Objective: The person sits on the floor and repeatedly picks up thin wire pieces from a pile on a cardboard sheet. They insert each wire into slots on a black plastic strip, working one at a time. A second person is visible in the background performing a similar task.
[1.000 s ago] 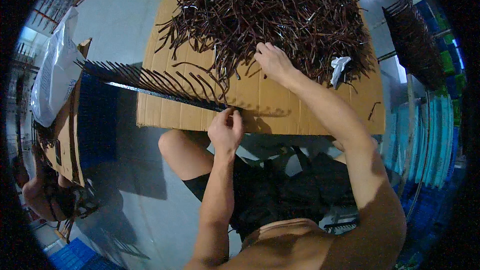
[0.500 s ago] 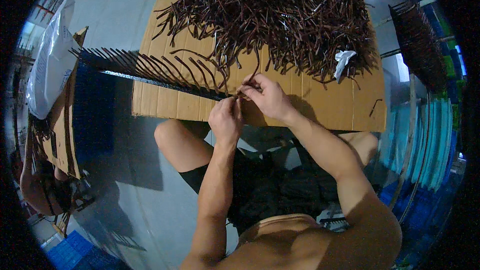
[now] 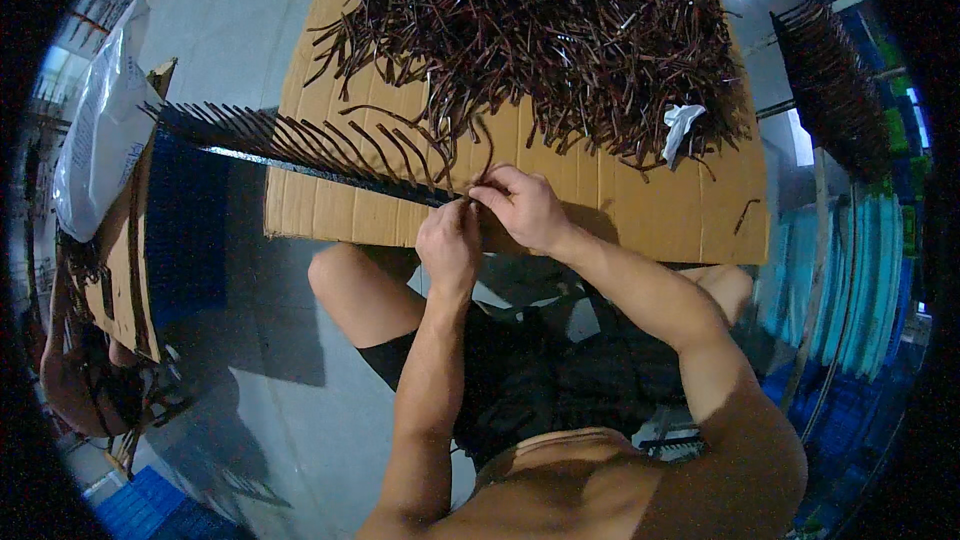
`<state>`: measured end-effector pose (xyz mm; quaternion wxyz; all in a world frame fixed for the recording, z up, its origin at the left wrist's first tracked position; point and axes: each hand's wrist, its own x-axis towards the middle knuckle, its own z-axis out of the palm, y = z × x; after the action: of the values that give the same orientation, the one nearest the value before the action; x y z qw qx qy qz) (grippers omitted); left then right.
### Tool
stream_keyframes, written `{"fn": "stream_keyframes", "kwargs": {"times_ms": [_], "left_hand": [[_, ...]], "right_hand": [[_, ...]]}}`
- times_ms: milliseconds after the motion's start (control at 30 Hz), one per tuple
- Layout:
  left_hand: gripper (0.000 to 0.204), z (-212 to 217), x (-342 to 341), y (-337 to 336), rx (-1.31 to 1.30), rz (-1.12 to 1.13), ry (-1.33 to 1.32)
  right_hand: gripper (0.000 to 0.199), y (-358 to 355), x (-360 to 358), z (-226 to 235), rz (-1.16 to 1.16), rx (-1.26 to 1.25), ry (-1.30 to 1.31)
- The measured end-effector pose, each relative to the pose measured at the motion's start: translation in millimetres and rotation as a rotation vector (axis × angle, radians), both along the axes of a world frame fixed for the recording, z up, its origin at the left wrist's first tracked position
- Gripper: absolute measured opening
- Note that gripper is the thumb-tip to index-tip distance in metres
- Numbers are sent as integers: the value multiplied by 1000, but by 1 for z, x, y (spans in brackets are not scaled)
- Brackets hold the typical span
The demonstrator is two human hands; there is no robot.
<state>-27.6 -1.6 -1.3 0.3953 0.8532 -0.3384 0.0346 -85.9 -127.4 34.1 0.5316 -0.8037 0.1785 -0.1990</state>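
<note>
My right hand [image 3: 518,202] pinches the lower end of a thin brown rod [image 3: 487,145] with a curved tip, shaped like an eyeglass temple. Close against it, my left hand [image 3: 450,245] is closed at the near end of a long dark rack strip [image 3: 345,178]; its fingertips hide what they grip there. A row of similar rods [image 3: 330,140] stands up along the strip, leaning left. Beyond my hands a big tangled heap of these brown rods [image 3: 560,40] covers the far part of a cardboard sheet [image 3: 600,195].
A crumpled white scrap [image 3: 681,130] lies on the heap's right side, and one loose rod [image 3: 744,216] near the cardboard's right edge. At left hangs a white plastic bag [image 3: 100,140]. Another person's leg [image 3: 75,370] shows at far left. A filled rack [image 3: 830,90] stands at right.
My right hand has moved slightly left and down, bringing the rod's lower end against the fingers of my left hand. The left hand has hardly moved.
</note>
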Motion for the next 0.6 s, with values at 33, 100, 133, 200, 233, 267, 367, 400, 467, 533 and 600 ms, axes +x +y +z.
{"fn": "stream_keyframes", "kwargs": {"times_ms": [33,100,133,200,233,267,367,400,467,533,600], "left_hand": [[11,1,0,-1,-14,4,-29],[10,2,0,-1,-46,5,-61],[9,3,0,-2,-64,3,-62],[9,3,0,-2,-87,1,-66],[8,2,0,-3,-90,0,-69],[8,1,0,-4,-94,0,-71],[8,-5,0,-4,-95,17,-60],[8,-5,-1,-4,-92,20,-62],[9,-5,-2,-3,-88,25,-65],[10,-5,0,-2,-72,19,-47],[12,-5,1,-1,-35,37,-21]], "right_hand": [[17,2,-1,-1,-28,-9,15],[17,8,-3,-5,-85,-22,47],[17,10,-4,-7,-95,-54,10],[17,13,-3,-7,-121,-118,-66],[17,14,-3,-6,-121,-73,-19],[17,13,-3,-4,-121,-29,28],[16,8,-7,-4,-56,-26,34],[16,7,-8,-4,-20,-42,14],[17,6,-8,-3,21,-80,27],[19,6,-6,2,75,-191,73],[23,-2,1,5,147,-377,153]]}}
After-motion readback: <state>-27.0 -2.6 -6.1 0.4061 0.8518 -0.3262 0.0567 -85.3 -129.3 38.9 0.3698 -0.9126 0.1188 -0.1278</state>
